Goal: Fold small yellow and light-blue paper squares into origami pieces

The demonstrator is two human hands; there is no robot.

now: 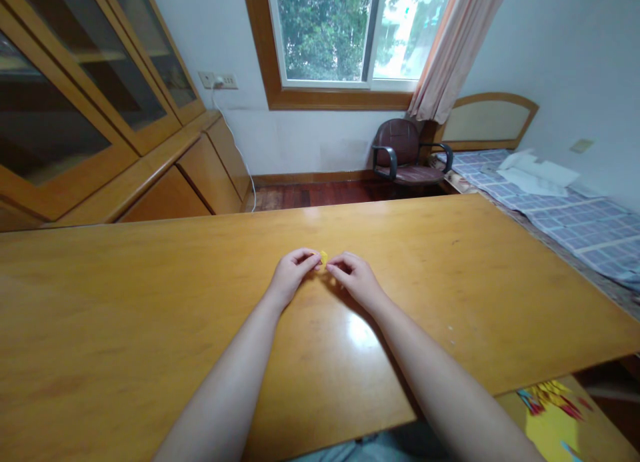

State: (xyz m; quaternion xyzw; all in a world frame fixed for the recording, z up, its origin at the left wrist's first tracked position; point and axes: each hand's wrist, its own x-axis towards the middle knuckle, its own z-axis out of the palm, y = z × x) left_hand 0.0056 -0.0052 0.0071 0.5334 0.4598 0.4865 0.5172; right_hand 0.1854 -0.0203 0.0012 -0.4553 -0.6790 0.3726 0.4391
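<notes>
A small yellow piece (pixel 324 257), which looks like folded paper, is held just above the wooden table (pixel 150 315), near the middle of the view. My left hand (pixel 293 273) pinches its left side between thumb and fingers. From the other side, my right hand (pixel 356 279) has its thumb and fingertips closed at the piece's lower right edge. The fingertips cover part of it, so its full shape is hidden. Both forearms reach in from the bottom, and the right one casts a shadow on the table.
Below the table's right front edge, a lower surface bears a yellow sheet (pixel 550 425) and several small yellow, red and blue pieces (pixel 547 392). Beyond the table stand a brown armchair (pixel 403 142) and a bed (pixel 575 212). A glass-doored cabinet (pixel 150 125) lines the left.
</notes>
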